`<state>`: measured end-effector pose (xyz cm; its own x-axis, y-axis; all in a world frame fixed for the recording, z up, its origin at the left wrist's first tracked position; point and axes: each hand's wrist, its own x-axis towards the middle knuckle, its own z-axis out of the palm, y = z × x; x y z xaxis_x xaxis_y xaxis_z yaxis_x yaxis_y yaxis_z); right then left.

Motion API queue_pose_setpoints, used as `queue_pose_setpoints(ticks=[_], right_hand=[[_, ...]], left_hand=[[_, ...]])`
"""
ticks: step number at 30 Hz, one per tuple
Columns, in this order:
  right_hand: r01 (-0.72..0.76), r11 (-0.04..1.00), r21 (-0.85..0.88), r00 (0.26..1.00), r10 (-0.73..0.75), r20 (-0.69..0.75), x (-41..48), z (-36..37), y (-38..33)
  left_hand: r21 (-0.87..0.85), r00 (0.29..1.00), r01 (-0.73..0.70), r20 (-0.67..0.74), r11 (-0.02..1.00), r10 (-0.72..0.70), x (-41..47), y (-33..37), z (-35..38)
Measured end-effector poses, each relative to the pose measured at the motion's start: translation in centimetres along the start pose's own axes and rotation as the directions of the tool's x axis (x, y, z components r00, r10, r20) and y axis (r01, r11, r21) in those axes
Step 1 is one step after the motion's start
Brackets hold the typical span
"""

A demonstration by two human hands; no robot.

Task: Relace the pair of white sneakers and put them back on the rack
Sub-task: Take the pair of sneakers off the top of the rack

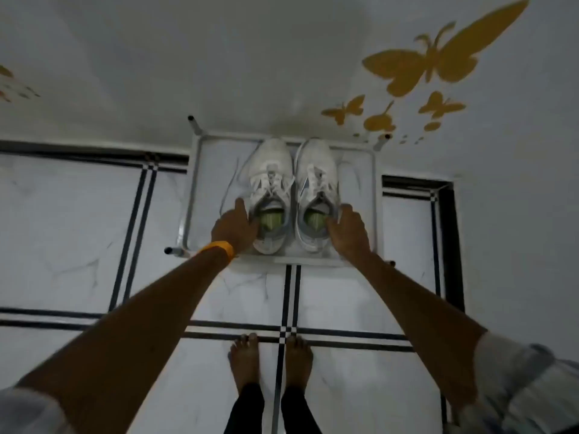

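Two white sneakers stand side by side, toes toward the wall, on the top shelf of a white rack (360, 170). The left sneaker (272, 170) has a loose lace trailing off to its left across the shelf. The right sneaker (317, 170) sits close beside it. Both show green insoles. My left hand (235, 226), with an orange band at the wrist, grips the left sneaker's collar with fingers inside the opening. My right hand (348, 228) grips the right sneaker's collar the same way.
The rack stands against a white wall with yellow butterfly stickers (438, 57). The floor is white marble tile with black border lines (291, 296). My bare feet (271, 361) stand on the floor just in front of the rack.
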<state>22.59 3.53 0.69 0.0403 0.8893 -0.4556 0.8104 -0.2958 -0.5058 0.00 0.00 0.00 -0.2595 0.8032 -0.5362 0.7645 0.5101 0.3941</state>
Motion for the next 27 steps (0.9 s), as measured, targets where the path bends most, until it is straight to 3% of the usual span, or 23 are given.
queue_pose_setpoints(ticks=[2, 7, 10, 18, 27], right_hand=[[0.021, 0.999, 0.027, 1.0, -0.022, 0.014, 3.7, 5.1, 3.8], [0.029, 1.0, 0.005, 0.999, -0.029, -0.028, 5.5, 4.8, 3.7], [0.07, 0.997, 0.018, 0.997, -0.07, -0.014, 4.2, 4.9, 3.9], [0.175, 0.971, 0.162, 0.983, -0.164, -0.078, -6.6, 2.5, 4.9], [0.203, 0.968, 0.144, 0.979, -0.196, -0.061, -21.2, 4.8, 8.3]], left_hand=[[-0.04, 1.0, -0.001, -0.001, 0.999, 0.001, 3.9, -2.3, 5.0], [0.043, 0.987, -0.097, -0.121, 0.994, 0.101, 6.0, -1.7, 5.5], [-0.007, 0.981, -0.11, -0.163, 0.994, 0.108, 4.6, -2.1, 6.2], [-0.135, 0.959, -0.188, -0.239, 0.973, 0.152, -7.8, -2.2, 5.8], [-0.222, 0.935, -0.256, -0.303, 0.941, 0.183, -21.4, -8.3, 8.5]])
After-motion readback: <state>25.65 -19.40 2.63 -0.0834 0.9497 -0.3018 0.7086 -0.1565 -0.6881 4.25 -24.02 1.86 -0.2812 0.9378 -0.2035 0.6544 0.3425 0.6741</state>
